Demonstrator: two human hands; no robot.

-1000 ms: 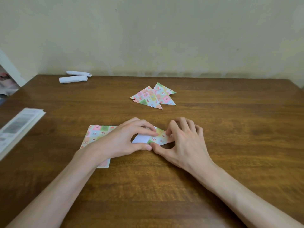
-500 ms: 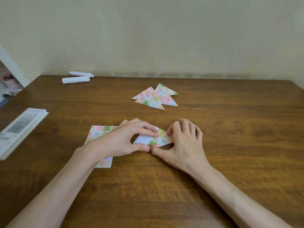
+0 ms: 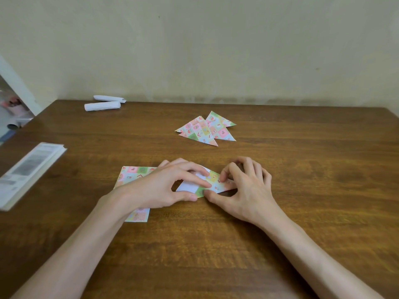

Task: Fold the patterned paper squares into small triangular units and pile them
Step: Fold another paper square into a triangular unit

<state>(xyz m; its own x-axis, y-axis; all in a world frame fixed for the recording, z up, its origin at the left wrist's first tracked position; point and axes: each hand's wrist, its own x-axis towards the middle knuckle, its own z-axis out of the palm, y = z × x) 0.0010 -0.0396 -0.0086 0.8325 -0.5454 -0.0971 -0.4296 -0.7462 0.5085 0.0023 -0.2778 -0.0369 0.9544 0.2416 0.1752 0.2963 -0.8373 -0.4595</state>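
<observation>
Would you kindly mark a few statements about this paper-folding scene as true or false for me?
1. The left hand and the right hand both hold the partly folded paper. True.
2. The finished triangular units lie nearer the person than the hands. False: they lie beyond the hands, toward the wall.
3. Unfolded patterned paper lies flat under the left wrist. True.
4. The two white paper rolls lie at the table's far right corner. False: they lie at its far left corner.

Booklet (image 3: 30,169) L, white rolls (image 3: 102,106) far-L
</observation>
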